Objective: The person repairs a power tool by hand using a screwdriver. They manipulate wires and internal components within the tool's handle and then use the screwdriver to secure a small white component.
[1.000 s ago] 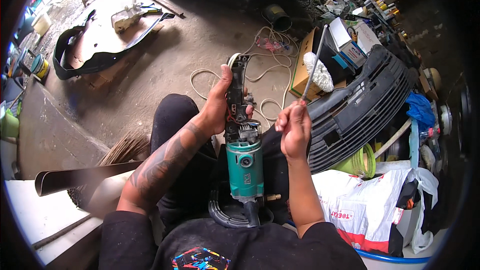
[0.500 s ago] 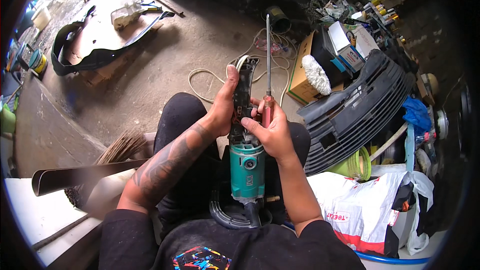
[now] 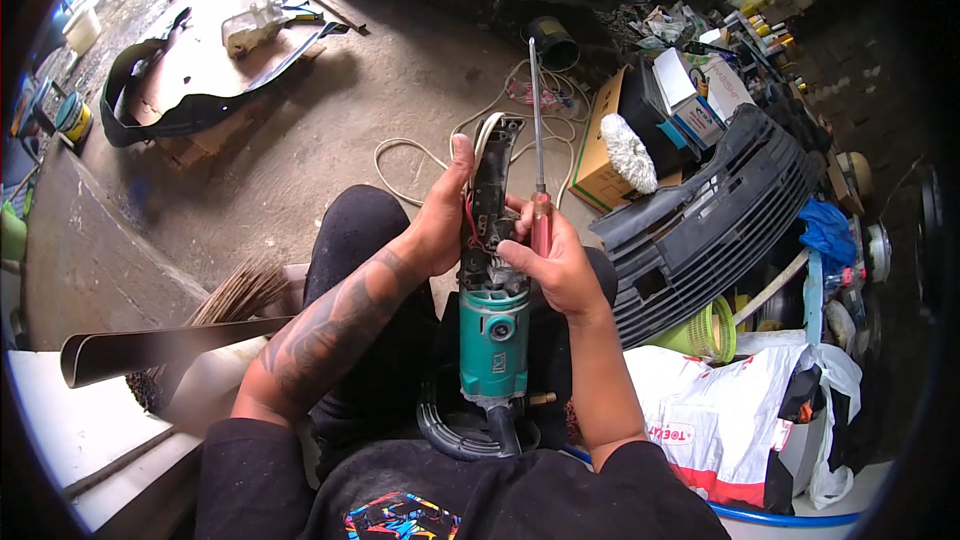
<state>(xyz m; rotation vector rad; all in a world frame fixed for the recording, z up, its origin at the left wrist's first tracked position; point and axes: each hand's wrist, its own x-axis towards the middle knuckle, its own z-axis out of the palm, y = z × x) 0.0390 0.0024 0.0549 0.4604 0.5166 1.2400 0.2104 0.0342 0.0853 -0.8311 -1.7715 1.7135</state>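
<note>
A teal electric polisher (image 3: 493, 345) stands upright between my knees, its black curved side handle (image 3: 455, 432) at the bottom. Its black rear handle (image 3: 491, 175) is opened up, with red wires and inner parts showing. My left hand (image 3: 438, 215) is wrapped round the left side of that rear handle; its fingers are mostly hidden behind. In my right hand (image 3: 558, 265) is a screwdriver (image 3: 541, 220) with a red handle, its long shaft pointing up and away. The right thumb and a fingertip are close by the exposed wires and parts.
A pale cord (image 3: 410, 143) loops across the floor. Right of me lie a black car grille (image 3: 710, 220), a cardboard box (image 3: 597, 155), a white fluffy pad (image 3: 628, 153) and a white plastic bag (image 3: 715, 410). A black curved trim piece (image 3: 125, 100) and a broom (image 3: 240, 297) are at left.
My right thumb has lifted slightly off the inner parts and moved right, and the screwdriver tilts a little more. More red wire shows beside my left hand.
</note>
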